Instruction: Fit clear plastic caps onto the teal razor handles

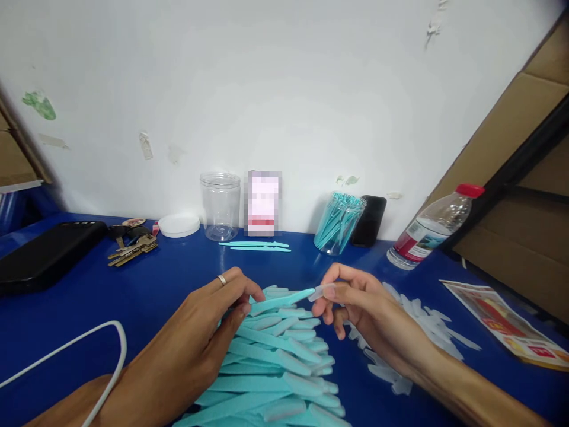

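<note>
My left hand (202,326) pinches the handle end of a turquoise eyebrow razor (282,301), its narrow tip pointing right. A clear plastic blade cap (320,292) is between the thumb and fingers of my right hand (367,299). The cap's open end meets the razor's tip; how far it sits over the tip, I cannot tell. Below my hands lies a heap of turquoise razors (262,385), many with clear caps on their right ends. Loose clear caps (427,323) are scattered beside and partly behind my right forearm.
At the back stand an empty clear jar (221,207), a jar of turquoise sticks (340,222), a dark phone (370,220) and a water bottle (433,228). Keys (133,246), a white lid (179,225) and a black power bank (48,255) lie left. A white cable (118,344) crosses my left forearm.
</note>
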`<state>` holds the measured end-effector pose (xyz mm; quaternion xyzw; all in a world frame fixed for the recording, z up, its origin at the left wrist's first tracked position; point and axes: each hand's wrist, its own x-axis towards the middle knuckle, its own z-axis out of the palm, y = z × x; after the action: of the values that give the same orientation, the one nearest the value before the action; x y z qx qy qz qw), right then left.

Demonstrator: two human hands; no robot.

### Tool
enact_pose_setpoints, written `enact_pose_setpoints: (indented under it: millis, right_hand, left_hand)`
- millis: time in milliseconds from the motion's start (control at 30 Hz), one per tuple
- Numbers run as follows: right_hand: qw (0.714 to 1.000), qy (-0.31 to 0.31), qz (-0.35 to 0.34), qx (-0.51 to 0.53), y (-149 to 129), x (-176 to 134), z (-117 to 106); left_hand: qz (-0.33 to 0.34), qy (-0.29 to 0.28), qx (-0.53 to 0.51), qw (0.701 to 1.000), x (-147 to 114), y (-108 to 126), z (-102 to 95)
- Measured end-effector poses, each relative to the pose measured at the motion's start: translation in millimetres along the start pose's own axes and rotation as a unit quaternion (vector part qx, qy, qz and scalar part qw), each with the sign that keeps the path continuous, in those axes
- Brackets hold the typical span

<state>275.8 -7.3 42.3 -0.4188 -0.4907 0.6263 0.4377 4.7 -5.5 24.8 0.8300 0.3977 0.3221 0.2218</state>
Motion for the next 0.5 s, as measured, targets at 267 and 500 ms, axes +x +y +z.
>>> enact_pose_setpoints:
  millis: [267,500]
  right_hand:
    - [0.999,-0.019,0.009,-0.024,4.7,-2.5,7.9]
    - [0.997,-0.013,0.001,-0.071,5.7,-8.1,10.7]
  left_hand:
    - [0.026,0.014,0.006,1.0,-7.8,1.9,4.1]
    - [0.06,0.059,0.053,0.995,-12.3,7.8,8.0]
